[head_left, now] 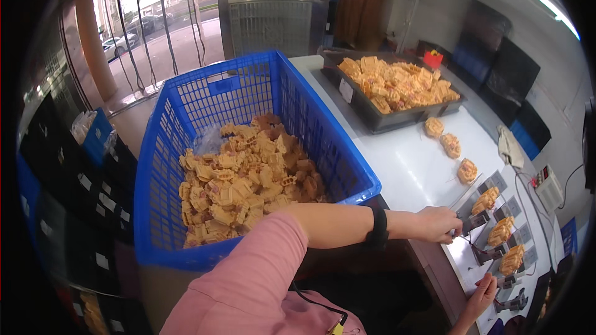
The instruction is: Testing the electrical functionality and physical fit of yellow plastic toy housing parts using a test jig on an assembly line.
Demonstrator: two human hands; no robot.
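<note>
My left hand (439, 224) reaches across to the right, its fingers closed at the near end of a dark metal clamp (477, 221). Beside that clamp, a yellow-orange ridged plastic part (486, 200) sits in the first fixture. Two more such parts, a middle one (500, 231) and a nearer one (512, 260), rest in the fixtures after it. Low on the right, my right hand (482, 296) has thumb and fingers pinched together near another clamp (513, 301); whatever is between them is too small to tell.
A large blue plastic basket (144, 211) heaped with yellow-orange parts stands left of the white table (403, 161). Farther back is a dark tray (385, 122) full of similar parts. Several loose parts (451, 145) lie between tray and fixtures. A white box with cables (549, 189) stands at the right.
</note>
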